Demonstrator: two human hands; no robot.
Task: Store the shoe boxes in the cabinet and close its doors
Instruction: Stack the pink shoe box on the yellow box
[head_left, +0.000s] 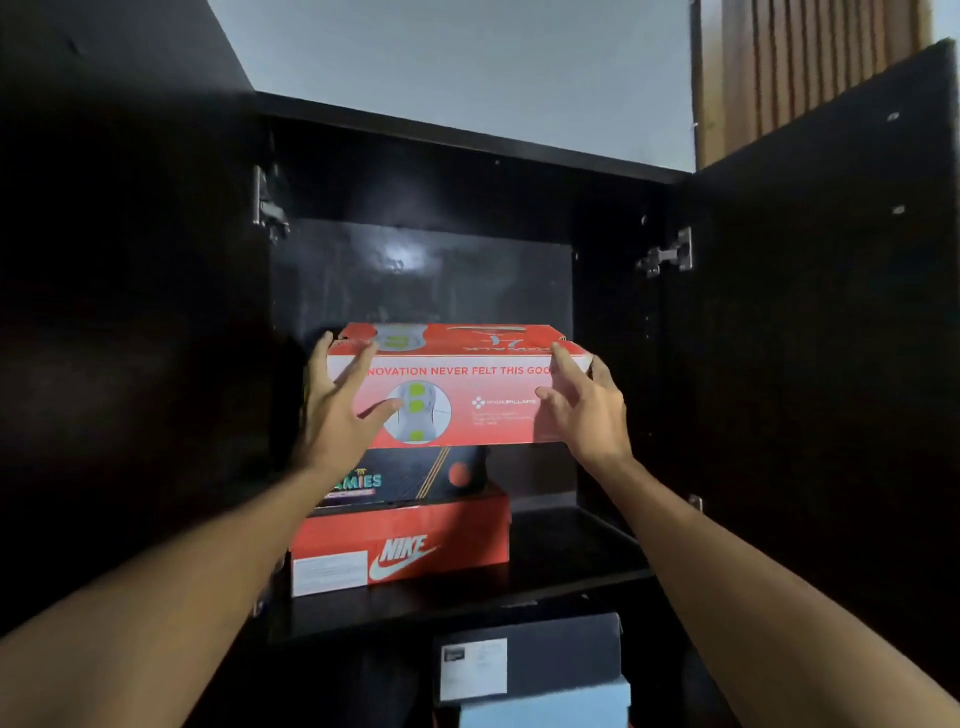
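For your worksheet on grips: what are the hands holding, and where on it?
The top red box, by its two ends: left hand at the left end, right hand at the right.

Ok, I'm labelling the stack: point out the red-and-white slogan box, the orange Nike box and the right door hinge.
Red-and-white slogan box (457, 400), head view, front face.
Orange Nike box (415, 540), head view, front face.
Right door hinge (670, 254), head view, metal body.

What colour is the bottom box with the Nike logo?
The Nike box is orange-red with a whitish logo, in the head view.

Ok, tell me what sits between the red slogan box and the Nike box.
A dark box with colourful lettering, stacked between the slogan box and the Nike box, head view.
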